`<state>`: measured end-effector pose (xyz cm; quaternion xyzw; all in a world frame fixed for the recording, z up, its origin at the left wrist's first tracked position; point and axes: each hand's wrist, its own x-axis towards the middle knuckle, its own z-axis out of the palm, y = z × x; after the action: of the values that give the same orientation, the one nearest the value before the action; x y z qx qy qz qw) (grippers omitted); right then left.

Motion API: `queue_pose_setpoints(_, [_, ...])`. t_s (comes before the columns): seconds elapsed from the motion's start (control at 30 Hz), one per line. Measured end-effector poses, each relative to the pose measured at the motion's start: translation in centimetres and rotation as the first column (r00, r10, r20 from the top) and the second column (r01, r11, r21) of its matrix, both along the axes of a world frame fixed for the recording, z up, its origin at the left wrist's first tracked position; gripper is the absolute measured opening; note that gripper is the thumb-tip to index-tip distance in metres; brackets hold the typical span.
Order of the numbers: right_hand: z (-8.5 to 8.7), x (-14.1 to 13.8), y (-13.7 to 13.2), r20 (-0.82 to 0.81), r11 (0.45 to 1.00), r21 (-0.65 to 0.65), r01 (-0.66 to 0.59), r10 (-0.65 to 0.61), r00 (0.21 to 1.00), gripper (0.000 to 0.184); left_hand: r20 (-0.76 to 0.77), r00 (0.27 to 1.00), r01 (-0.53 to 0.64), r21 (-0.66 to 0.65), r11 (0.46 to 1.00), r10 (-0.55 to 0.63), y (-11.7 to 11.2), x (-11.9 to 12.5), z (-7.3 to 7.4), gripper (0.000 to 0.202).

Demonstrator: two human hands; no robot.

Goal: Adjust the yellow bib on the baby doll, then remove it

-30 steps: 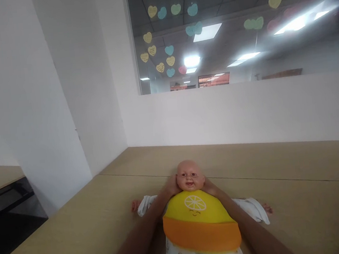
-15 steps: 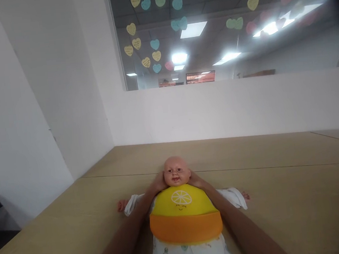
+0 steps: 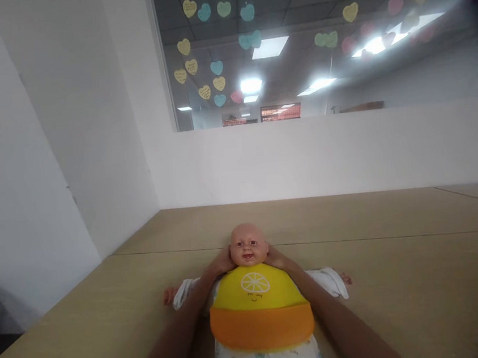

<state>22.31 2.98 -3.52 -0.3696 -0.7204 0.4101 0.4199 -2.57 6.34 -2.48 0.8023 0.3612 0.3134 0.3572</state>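
Note:
A baby doll (image 3: pixel 248 240) lies on its back on the wooden table, its head towards the wall and its arms stretched sideways. It wears a white patterned outfit and a bib (image 3: pixel 259 308) with a yellow top, a citrus-slice print and an orange pocket. My left hand (image 3: pixel 223 260) reaches behind the doll's neck on the left, and my right hand (image 3: pixel 276 256) does the same on the right. The fingers of both hands are hidden behind the head and neck, so their grip does not show.
The wooden table (image 3: pixel 107 307) runs back to a white wall (image 3: pixel 305 155). Above it is a window (image 3: pixel 296 70) with heart-shaped notes stuck on the glass. A pale wall section (image 3: pixel 13 140) stands along the left. Dark seams cross the tabletop.
The whole view has shifted slightly, with the doll and table sitting a little lower in it. Both hands stay at the doll's neck.

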Motion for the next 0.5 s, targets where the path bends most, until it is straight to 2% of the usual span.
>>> queue_pose_setpoints(0.1, [0.0, -0.1, 0.1, -0.006, 1.000, 0.000, 0.009, -0.009, 1.000, 0.100, -0.037, 0.999, 0.001, 0.002, 1.000, -0.001, 0.4, -0.1, -0.1, 0.055])
queue_pose_setpoints(0.23, [-0.5, -0.2, 0.7, -0.042, 1.000, 0.021, -0.004, 0.004, 0.999, 0.088, -0.037, 0.999, 0.021, -0.005, 1.000, -0.021, 0.5, -0.1, -0.2, 0.051])
queue_pose_setpoints(0.4, [-1.4, -0.6, 1.8, -0.072, 1.000, 0.002, -0.025, 0.025, 0.997, 0.077, -0.017, 1.000, -0.019, 0.002, 1.000, 0.019, -0.4, 0.2, 0.2, 0.043])
queue_pose_setpoints(0.5, [-2.2, -0.8, 2.5, -0.069, 1.000, 0.029, 0.008, -0.006, 0.998, 0.068, -0.032, 0.999, -0.029, 0.023, 0.999, 0.029, -0.9, 0.2, 0.5, 0.038])
